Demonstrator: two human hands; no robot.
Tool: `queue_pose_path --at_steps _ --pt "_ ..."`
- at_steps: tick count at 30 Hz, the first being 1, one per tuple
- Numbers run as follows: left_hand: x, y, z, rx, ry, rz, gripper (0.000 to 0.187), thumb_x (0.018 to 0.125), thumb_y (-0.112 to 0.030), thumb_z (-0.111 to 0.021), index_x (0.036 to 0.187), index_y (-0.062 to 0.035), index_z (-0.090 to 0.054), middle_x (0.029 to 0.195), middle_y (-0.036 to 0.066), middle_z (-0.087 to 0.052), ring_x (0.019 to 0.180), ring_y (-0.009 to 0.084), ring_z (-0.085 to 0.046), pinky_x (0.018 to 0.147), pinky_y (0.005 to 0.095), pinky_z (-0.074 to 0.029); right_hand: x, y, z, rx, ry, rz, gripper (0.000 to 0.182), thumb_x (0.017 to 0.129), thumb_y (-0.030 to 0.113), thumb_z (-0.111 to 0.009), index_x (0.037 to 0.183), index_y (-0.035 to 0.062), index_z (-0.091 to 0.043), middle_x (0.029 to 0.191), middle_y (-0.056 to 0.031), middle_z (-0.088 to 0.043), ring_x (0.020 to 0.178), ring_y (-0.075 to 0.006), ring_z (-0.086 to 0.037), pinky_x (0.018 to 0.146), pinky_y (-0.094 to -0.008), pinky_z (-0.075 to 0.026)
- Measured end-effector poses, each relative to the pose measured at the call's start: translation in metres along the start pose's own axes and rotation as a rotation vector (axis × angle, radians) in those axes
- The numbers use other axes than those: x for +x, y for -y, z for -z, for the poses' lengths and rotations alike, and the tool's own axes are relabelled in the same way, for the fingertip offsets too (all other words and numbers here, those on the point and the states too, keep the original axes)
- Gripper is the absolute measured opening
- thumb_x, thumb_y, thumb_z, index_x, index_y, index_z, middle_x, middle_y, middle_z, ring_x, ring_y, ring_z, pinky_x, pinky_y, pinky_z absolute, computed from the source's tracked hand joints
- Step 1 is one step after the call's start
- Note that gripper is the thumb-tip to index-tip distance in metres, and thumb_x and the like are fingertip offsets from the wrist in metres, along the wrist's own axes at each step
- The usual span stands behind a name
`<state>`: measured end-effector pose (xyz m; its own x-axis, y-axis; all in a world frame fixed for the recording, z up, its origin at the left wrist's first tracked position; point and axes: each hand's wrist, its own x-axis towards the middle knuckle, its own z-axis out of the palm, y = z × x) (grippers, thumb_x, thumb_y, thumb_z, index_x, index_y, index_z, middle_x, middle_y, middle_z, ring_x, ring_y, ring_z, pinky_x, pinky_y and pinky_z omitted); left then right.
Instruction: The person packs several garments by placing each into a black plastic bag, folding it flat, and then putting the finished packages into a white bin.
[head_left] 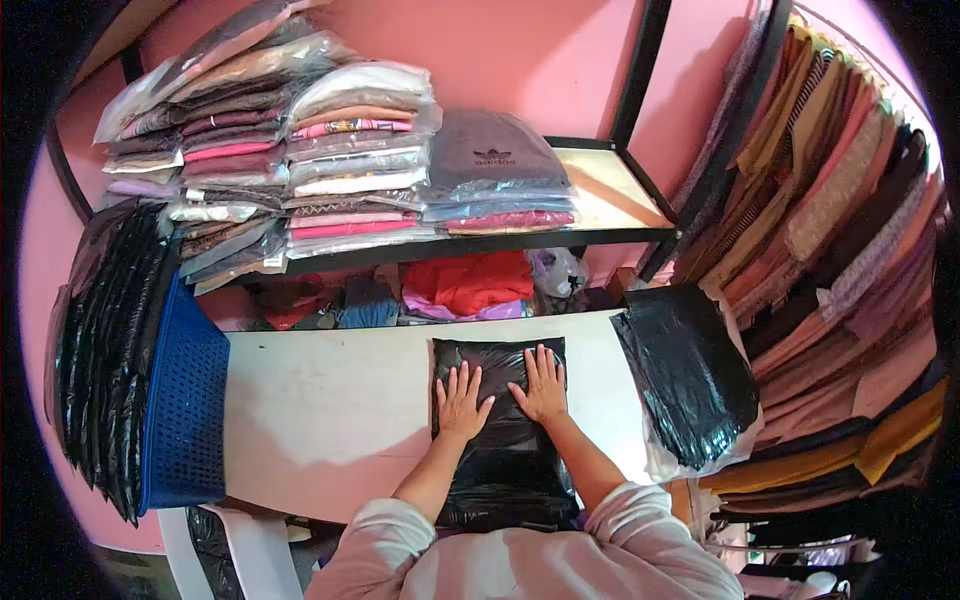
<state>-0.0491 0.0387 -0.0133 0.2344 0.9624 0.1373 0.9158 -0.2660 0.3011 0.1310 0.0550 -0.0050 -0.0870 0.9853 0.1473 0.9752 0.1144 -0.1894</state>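
A black plastic package (pixel 500 455) lies flat on the white table (pixel 320 400), directly in front of me. My left hand (pixel 462 402) rests palm down on its upper left part, with the fingers spread. On its upper right part lies my right hand (pixel 542 385), also flat with fingers apart. Neither hand grips anything. The package surface is shiny and creased, and its lower end reaches close to my body.
Black plastic bags (pixel 690 375) lie at the table's right end. A blue basket (pixel 185 400) with black packages (pixel 110 350) stands left. Behind, a shelf (pixel 620 185) holds stacks of bagged clothes (pixel 355 150). Clothes (pixel 830 230) hang at the right.
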Motion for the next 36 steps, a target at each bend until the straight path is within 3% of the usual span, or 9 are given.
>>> queue_pose_path --at_steps 7,8,12,15,19,21,26,31,36 --pt "0.008 -0.006 0.007 0.003 0.046 0.025 0.065 0.082 -0.042 -0.045 0.135 -0.0126 -0.023 0.141 0.014 -0.017 0.129 0.0334 -0.016 0.103 0.0493 -0.009 0.004 -0.003 0.002 0.069 -0.003 -0.002 0.076 0.079 0.05 -0.045 0.136 0.0079 -0.018 0.141 -0.0178 -0.015 0.13 -0.0343 -0.014 0.102 -0.0487 -0.016" --pt "0.008 -0.006 0.007 0.012 0.065 0.03 0.066 0.082 -0.042 -0.045 0.136 -0.0129 -0.021 0.141 0.014 -0.016 0.129 0.0331 -0.015 0.103 0.0491 -0.009 0.004 -0.002 0.004 0.049 0.016 -0.01 0.074 0.081 0.052 -0.041 0.136 0.0089 -0.017 0.142 -0.0156 -0.013 0.13 -0.031 -0.013 0.103 -0.0483 -0.016" --pt "0.009 -0.005 0.002 0.034 0.021 0.026 0.065 0.081 -0.045 -0.046 0.134 -0.0139 -0.026 0.14 0.014 -0.02 0.128 0.0327 -0.019 0.102 0.0496 -0.011 0.005 -0.001 0.004 0.067 0.023 -0.012 0.074 0.081 0.052 -0.041 0.137 0.0094 -0.017 0.142 -0.0154 -0.014 0.13 -0.0311 -0.013 0.103 -0.048 -0.016" --pt "0.007 -0.001 0.005 -0.008 0.07 0.003 0.067 0.082 -0.042 -0.047 0.136 -0.0119 -0.022 0.141 0.015 -0.016 0.129 0.0329 -0.015 0.103 0.05 -0.009 0.0 0.001 0.005 0.008 0.015 0.0 0.077 0.081 0.051 -0.043 0.135 0.0032 -0.017 0.141 -0.0178 -0.014 0.13 -0.0318 -0.014 0.102 -0.0483 -0.016" --pt "-0.038 0.016 0.013 -0.141 0.124 -0.004 0.068 0.081 -0.044 -0.047 0.136 -0.0114 -0.022 0.141 0.016 -0.016 0.129 0.0347 -0.015 0.103 0.0508 -0.009 -0.059 0.007 0.013 0.053 0.022 0.025 0.078 0.08 0.05 -0.044 0.133 -0.0013 -0.02 0.14 -0.0207 -0.016 0.129 -0.0337 -0.016 0.102 -0.0485 -0.016" --pt "-0.071 0.025 0.016 0.011 0.125 0.002 0.07 0.079 -0.046 -0.05 0.135 -0.0132 -0.024 0.141 0.014 -0.017 0.129 0.0336 -0.016 0.102 0.0514 -0.01 -0.081 0.0 0.012 0.082 0.045 0.092 0.076 0.08 0.049 -0.044 0.132 -0.0026 -0.023 0.138 -0.0225 -0.018 0.128 -0.0356 -0.017 0.102 -0.0485 -0.016" --pt "-0.074 0.024 0.021 0.005 0.136 0.044 0.069 0.079 -0.046 -0.049 0.135 -0.015 -0.025 0.142 0.013 -0.015 0.129 0.0346 -0.014 0.103 0.0504 -0.009 -0.079 0.002 0.005 0.064 0.045 0.075 0.077 0.078 0.047 -0.049 0.131 -0.002 -0.024 0.138 -0.0233 -0.019 0.128 -0.0366 -0.019 0.101 -0.0509 -0.016" --pt "-0.073 0.022 0.024 -0.002 0.108 0.031 0.068 0.08 -0.043 -0.049 0.135 -0.0115 -0.025 0.141 0.014 -0.016 0.129 0.036 -0.013 0.104 0.0488 -0.009 -0.08 0.003 0.004 0.1 -0.021 0.089 0.076 0.078 0.045 -0.049 0.132 -0.0015 -0.023 0.138 -0.0231 -0.018 0.128 -0.0372 -0.018 0.102 -0.0506 -0.015" --pt "-0.076 0.025 0.016 0.013 0.07 0.016 0.068 0.08 -0.044 -0.049 0.135 -0.0138 -0.025 0.141 0.012 -0.016 0.129 0.0351 -0.015 0.103 0.0489 -0.011 -0.08 0.002 0.005 0.073 -0.005 0.096 0.075 0.08 0.045 -0.046 0.132 -0.0016 -0.022 0.138 -0.0228 -0.017 0.128 -0.037 -0.017 0.102 -0.0496 -0.015"
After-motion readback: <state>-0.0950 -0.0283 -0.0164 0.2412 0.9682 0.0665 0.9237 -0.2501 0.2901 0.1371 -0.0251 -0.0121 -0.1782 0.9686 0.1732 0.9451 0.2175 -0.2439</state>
